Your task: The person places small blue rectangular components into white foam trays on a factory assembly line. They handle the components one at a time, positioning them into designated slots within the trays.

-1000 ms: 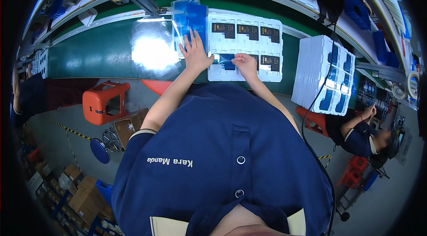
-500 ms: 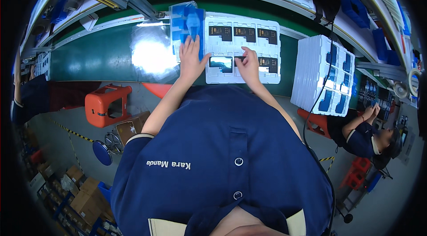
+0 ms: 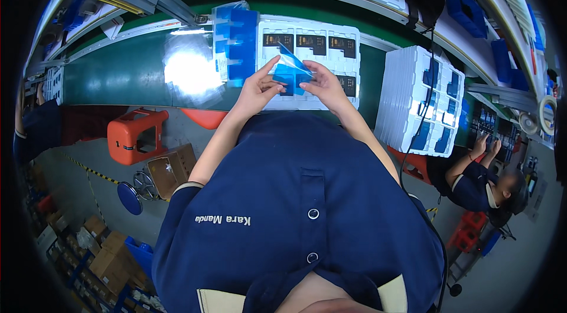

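Observation:
Over the white plastic tray point(image 3: 357, 62), my left hand point(image 3: 255, 91) and my right hand point(image 3: 328, 87) are both closed on a translucent blue film point(image 3: 289, 73). The film is bent, with a shiny clear edge sticking up. Beneath it the tray's front-left pockets are mostly hidden. Black flat batteries point(image 3: 311, 45) with notched outlines lie in the far row of pockets, and another black battery point(image 3: 347, 84) shows at the front right. Left of the tray, near my left hand, rests a stack of blue film sheets point(image 3: 242, 47) with clear plastic around it.
Glare shines off clear sheets point(image 3: 195, 68) on the green bench point(image 3: 118, 77). A tall stack of white trays point(image 3: 407, 100) stands at right, with a black cable hanging in front. Orange stools point(image 3: 137, 136) are below the bench. Another person point(image 3: 481, 180) works at far right.
My left hand has left the blue sheet stack and moved right over the tray. A piece of blue film is now held between both hands; my right hand has lifted off a battery.

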Demonstrator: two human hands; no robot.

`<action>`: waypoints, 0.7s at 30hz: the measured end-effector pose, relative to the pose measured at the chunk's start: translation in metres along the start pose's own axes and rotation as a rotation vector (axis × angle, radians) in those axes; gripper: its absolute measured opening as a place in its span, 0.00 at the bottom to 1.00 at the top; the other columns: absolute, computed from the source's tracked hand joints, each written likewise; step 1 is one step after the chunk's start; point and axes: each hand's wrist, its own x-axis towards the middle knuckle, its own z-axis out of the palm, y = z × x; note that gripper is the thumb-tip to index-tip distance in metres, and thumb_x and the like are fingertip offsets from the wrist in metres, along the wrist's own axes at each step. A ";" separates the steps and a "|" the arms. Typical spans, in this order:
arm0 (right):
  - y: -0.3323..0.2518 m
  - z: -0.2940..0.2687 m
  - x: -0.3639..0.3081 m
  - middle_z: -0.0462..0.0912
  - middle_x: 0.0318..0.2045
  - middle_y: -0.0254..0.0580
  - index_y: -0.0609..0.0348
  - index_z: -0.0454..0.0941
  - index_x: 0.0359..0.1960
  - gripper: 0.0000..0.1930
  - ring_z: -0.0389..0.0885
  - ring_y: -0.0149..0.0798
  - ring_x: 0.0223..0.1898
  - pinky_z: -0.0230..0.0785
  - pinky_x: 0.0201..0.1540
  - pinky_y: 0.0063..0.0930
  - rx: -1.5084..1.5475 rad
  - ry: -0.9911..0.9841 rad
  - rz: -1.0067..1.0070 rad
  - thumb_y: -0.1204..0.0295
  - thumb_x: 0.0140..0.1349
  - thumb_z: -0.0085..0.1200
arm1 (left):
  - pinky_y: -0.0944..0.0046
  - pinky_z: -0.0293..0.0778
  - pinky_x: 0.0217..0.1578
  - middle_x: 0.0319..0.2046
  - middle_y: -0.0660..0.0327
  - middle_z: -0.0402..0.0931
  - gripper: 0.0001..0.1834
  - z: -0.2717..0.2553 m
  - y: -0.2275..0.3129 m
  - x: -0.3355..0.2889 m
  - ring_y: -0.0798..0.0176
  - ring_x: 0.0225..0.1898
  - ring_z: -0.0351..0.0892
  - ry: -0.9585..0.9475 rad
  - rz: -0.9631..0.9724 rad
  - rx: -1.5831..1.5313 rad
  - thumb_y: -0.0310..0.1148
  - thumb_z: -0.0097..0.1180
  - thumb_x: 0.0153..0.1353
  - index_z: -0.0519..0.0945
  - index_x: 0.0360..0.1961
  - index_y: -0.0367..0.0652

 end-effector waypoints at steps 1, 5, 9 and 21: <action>-0.002 -0.002 -0.001 0.80 0.36 0.37 0.60 0.70 0.53 0.23 0.77 0.26 0.36 0.68 0.41 0.17 -0.017 -0.008 0.043 0.79 0.54 0.59 | 0.71 0.73 0.40 0.36 0.55 0.78 0.39 0.003 0.001 0.000 0.69 0.36 0.78 0.005 0.004 0.007 0.17 0.52 0.56 0.53 0.67 0.47; -0.012 -0.015 -0.002 0.80 0.30 0.32 0.63 0.77 0.43 0.13 0.75 0.22 0.31 0.67 0.33 0.15 -0.240 -0.080 0.122 0.76 0.56 0.59 | 0.71 0.74 0.39 0.35 0.56 0.79 0.33 0.016 0.007 0.003 0.69 0.36 0.78 0.062 -0.018 -0.007 0.20 0.54 0.57 0.59 0.64 0.44; -0.028 -0.023 0.000 0.80 0.28 0.35 0.64 0.81 0.36 0.09 0.73 0.22 0.26 0.66 0.30 0.16 -0.327 -0.160 0.148 0.72 0.57 0.59 | 0.69 0.74 0.40 0.33 0.58 0.79 0.18 0.015 -0.009 0.010 0.67 0.37 0.79 0.107 -0.049 -0.025 0.21 0.54 0.59 0.70 0.51 0.36; -0.020 -0.035 -0.002 0.80 0.29 0.34 0.63 0.80 0.41 0.12 0.76 0.23 0.31 0.69 0.36 0.15 -0.249 -0.092 0.173 0.74 0.56 0.60 | 0.71 0.75 0.36 0.30 0.57 0.80 0.05 0.024 -0.010 0.005 0.67 0.35 0.81 0.307 -0.035 0.018 0.24 0.56 0.58 0.77 0.34 0.33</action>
